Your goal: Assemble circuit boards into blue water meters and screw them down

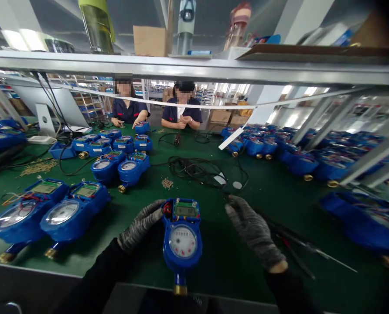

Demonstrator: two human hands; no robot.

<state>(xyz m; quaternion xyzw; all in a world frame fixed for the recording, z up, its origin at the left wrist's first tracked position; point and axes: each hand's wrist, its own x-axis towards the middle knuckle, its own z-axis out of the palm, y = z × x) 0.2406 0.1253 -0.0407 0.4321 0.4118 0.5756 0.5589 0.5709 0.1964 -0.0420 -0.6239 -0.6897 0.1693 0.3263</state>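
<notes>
Meter [182,244] lies at the lower centre of the frame, dial facing up, its brass end [180,290] near the front edge of the bench [220,266] and its lit-looking screen [185,211] at the top. The left hand [142,222], in a grey glove, grasps its upper left side, fingers by the red wires [167,208]. The right hand [251,226], gloved too, is released: it is apart from the meter, to its right, fingers loosely spread and pointing up and left. Just right of that hand, slim tools [299,244] lie slanting, one with a thin metal tip.

Two large meters [63,213] sit side by side at the lower left; another, blurred, is at the right edge. Beyond the held meter, a small heap of screws [167,182] lies left of a tangle of black cables [194,168]. Smaller meters stand in a cluster at left of centre, past a scatter of small parts [39,167]. Many more crowd the right side, and a white strip [231,138] hangs before them.

Across the bench sit two people [129,109], in dark tops with red marks. Along the top of the frame, a shelf [194,69] bears bottles [98,26] and a carton [150,40].
</notes>
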